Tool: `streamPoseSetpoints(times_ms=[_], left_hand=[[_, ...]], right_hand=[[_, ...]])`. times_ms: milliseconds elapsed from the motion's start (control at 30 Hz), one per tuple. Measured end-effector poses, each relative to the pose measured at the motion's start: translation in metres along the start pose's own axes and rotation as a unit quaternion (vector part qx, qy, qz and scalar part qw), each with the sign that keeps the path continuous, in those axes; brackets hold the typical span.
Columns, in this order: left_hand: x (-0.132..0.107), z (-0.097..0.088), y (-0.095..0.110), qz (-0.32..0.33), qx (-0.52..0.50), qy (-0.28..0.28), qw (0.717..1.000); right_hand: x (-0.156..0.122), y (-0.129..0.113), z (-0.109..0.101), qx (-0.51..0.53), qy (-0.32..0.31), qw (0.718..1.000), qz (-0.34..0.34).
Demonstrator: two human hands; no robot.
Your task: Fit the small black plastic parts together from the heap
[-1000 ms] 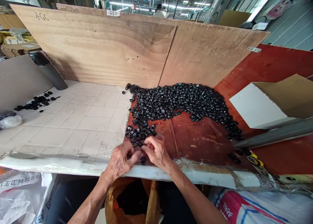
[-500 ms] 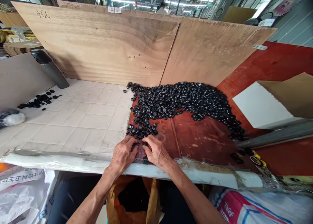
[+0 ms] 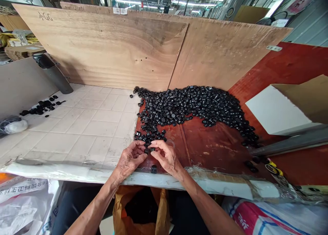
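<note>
A large heap of small black ring-shaped parts lies on a red-brown board, thinning into loose ones near my hands. My left hand and my right hand sit at the board's front edge, fingertips almost meeting. Thumb and finger of my right hand pinch one small black ring. Another ring sits against my left fingertips, partly hidden. A single black part stands just below my hands, near the taped front edge.
Plywood sheets stand behind the heap. To the left is a tiled white surface with a small cluster of black parts and a grey flask. A metal tube lies at right. An orange bag sits below the edge.
Both hands have lifted slightly off the board and drawn together, with fingertips now pinching small rings. The heap looks unchanged.
</note>
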State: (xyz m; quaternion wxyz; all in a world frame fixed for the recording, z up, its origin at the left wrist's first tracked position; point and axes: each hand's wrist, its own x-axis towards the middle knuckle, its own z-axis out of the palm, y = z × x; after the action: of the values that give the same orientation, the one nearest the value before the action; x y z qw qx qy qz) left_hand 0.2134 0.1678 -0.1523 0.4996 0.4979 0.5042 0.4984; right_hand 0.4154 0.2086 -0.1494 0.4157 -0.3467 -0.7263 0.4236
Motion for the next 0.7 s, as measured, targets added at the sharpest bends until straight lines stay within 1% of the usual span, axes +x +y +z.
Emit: streamPoseSetpoints(times_ms=[100,167,333,467,600,700], left_hand=[[0.000,0.001,0.001,0.000,-0.019,-0.016,1.000],[0.000,0.001,0.002,0.004,-0.017,-0.019,1.000],[-0.002,0.000,-0.004,0.030,-0.003,-0.014,0.999],[-0.003,-0.002,-0.008,0.070,0.042,-0.023,0.996],[-0.002,-0.003,-0.005,0.132,0.121,-0.013,0.984],[-0.001,-0.003,-0.002,0.153,0.153,-0.013,0.976]], right_hand=[[0.001,0.000,-0.001,-0.018,0.012,0.999,-0.050],[0.001,0.002,0.000,-0.016,0.024,0.997,-0.066],[-0.001,0.008,0.004,0.021,0.030,0.999,-0.023],[-0.002,0.012,0.006,-0.011,0.025,0.999,-0.031],[-0.003,0.019,0.009,-0.053,0.034,0.995,-0.077],[-0.004,0.022,0.010,-0.079,0.042,0.989,-0.115]])
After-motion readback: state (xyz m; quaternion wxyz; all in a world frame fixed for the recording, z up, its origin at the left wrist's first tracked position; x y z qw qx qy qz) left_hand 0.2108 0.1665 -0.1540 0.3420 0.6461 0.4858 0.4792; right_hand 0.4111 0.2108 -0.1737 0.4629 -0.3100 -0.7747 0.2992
